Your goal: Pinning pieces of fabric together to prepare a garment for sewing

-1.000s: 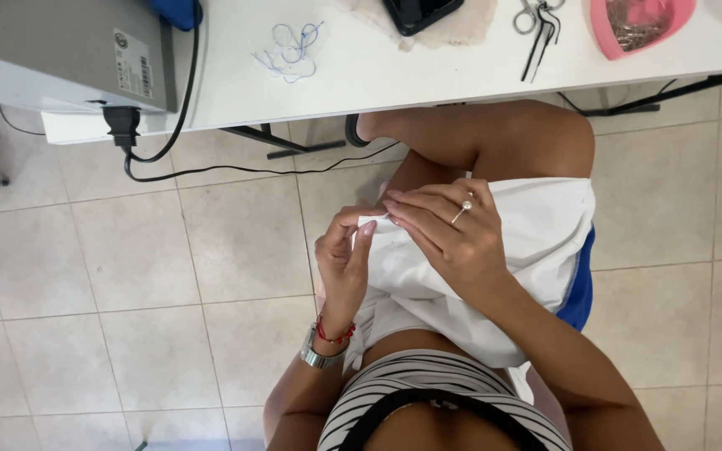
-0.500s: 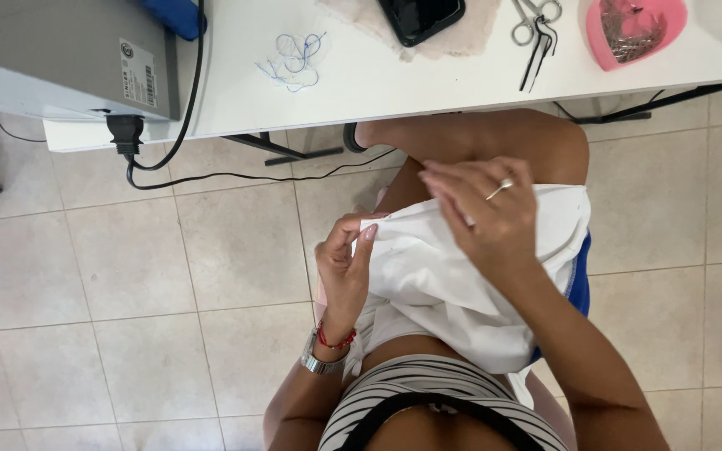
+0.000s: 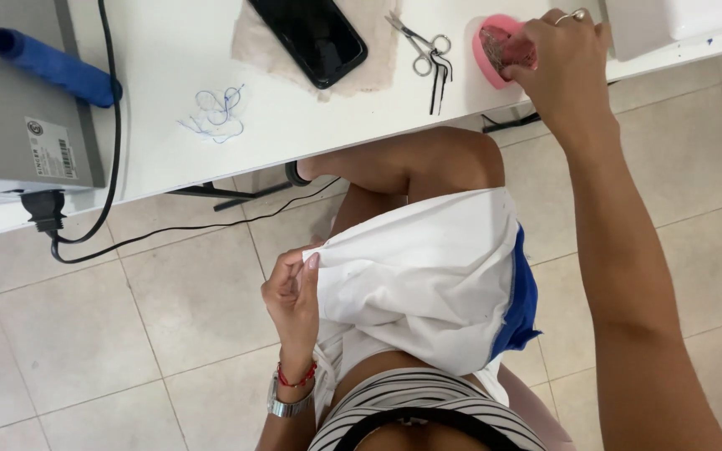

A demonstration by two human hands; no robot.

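Right hand [image 3: 563,63] now at pink dish [image 3: 495,60] (left hand [image 3: 292,294] pinching cloth [image 3: 424,276])

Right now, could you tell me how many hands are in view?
2: the left hand pinches the white fabric's edge on the lap; the right hand reaches the pink dish on the white table.

Right hand [image 3: 563,63] left cloth (now at pink dish [image 3: 495,60]).

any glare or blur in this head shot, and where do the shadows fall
Head view: even daylight and mostly sharp; the right hand at the pink dish looks slightly soft. The white table is bright, nearly washed out, and the phone screen shows only a faint sheen. Soft shadow falls under the table edge onto the floor tiles. The left hand pinching the white cloth is crisp.
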